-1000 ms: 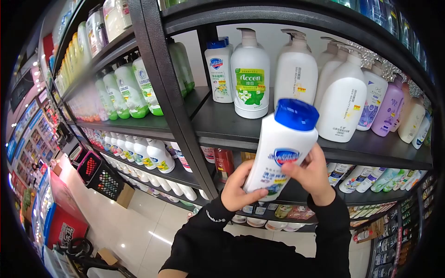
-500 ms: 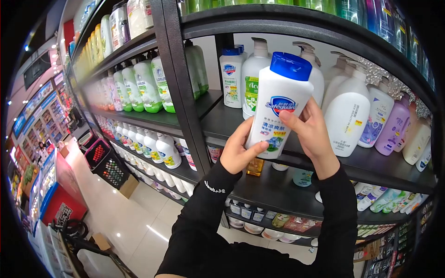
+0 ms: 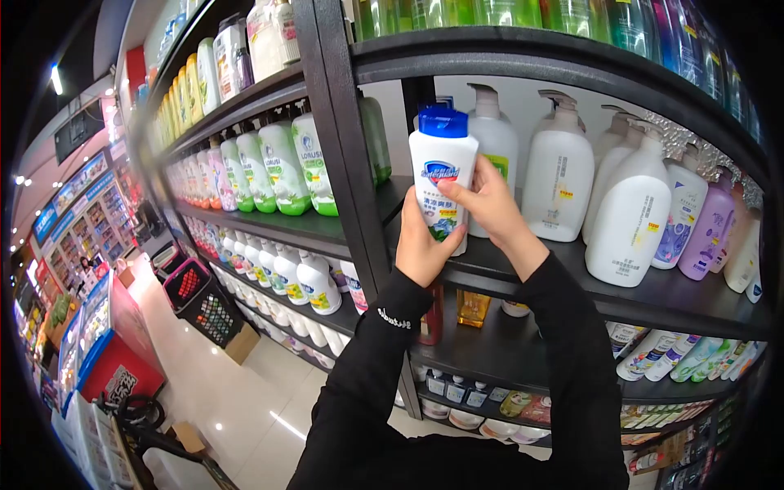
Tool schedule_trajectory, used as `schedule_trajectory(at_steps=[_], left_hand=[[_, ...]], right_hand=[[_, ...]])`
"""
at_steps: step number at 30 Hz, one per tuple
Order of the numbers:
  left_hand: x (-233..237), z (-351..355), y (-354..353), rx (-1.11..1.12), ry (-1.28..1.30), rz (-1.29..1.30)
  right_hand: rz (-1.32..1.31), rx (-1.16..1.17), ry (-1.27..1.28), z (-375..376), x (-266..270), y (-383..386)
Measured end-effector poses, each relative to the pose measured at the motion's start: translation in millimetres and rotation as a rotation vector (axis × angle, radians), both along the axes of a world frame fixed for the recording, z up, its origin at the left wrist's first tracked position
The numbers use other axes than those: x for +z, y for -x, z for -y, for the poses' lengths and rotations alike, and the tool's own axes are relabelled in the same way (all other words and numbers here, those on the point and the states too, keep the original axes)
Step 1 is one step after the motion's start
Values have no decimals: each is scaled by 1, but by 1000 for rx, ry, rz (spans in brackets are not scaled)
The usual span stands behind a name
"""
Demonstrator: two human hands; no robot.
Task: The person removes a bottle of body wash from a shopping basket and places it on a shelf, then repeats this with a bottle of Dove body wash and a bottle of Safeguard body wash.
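Observation:
A white Safeguard body wash bottle [image 3: 434, 149] with a blue flip cap stands nearly upright between my hands, its label facing me. My left hand [image 3: 420, 247] wraps its lower left side, thumb across the front near the base. Around the right side closes my right hand [image 3: 496, 211], with the thumb on the front just below the logo. Directly behind is a pump bottle with a green label [image 3: 492, 122], partly covered by the held one. White pump bottles [image 3: 561, 175] stand to the right on the same black shelf [image 3: 523, 269].
Green-and-white pump bottles [image 3: 282, 167] line the shelf left of a black upright post [image 3: 336, 122]. An amber bottle [image 3: 473, 309] sits one shelf below. Farther right is a purple bottle [image 3: 707, 224]. A black shopping basket [image 3: 204, 302] stands in the aisle at left.
Both hands have moved the body wash bottle away from me, toward the shelf and leftward, and it is less tilted. The view has shifted slightly. My grip stays on both sides.

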State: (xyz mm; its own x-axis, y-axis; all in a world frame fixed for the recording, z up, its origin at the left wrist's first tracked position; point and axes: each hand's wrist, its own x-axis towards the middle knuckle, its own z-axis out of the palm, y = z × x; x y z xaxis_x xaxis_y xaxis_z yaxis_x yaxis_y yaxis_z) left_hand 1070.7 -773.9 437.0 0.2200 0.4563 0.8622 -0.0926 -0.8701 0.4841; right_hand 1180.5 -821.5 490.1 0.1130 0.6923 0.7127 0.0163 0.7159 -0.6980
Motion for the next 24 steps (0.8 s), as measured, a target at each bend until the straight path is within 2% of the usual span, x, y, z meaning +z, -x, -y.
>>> schedule_trajectory(at_steps=[3,5,7,9,11,13,14,16,19,21,22,24], left_hand=[[0,-13,-1,-11,13,11],[-1,-18,-1,5,5,8],[-3,-24,-2,80,31,12],[-1,-32,0,102,-32,-6],[-3,-41,0,93,-33,48],[-4,-44,1,101,-41,59],[-2,-43,2,117,-24,17],[0,-43,2,138,-32,-27],[-3,-52,-1,171,-44,-56],[1,-54,-4,147,-21,-80],[2,-58,-7,132,-18,-100],[4,-64,-12,100,-4,-139]], right_hand=[[21,-3,16,-18,-3,-2],[85,-119,71,-27,-3,-2],[114,-112,106,-31,-6,-7],[228,-333,-79,-31,-20,-7],[294,-389,-1,-1,-24,-2],[505,-458,50,20,-33,1],[504,-460,53,29,-39,2],[683,-420,-14,47,-49,5],[745,-256,18,75,-53,11],[671,-19,113,92,-57,17],[675,121,253,101,-57,18],[745,213,221,110,-65,19]])
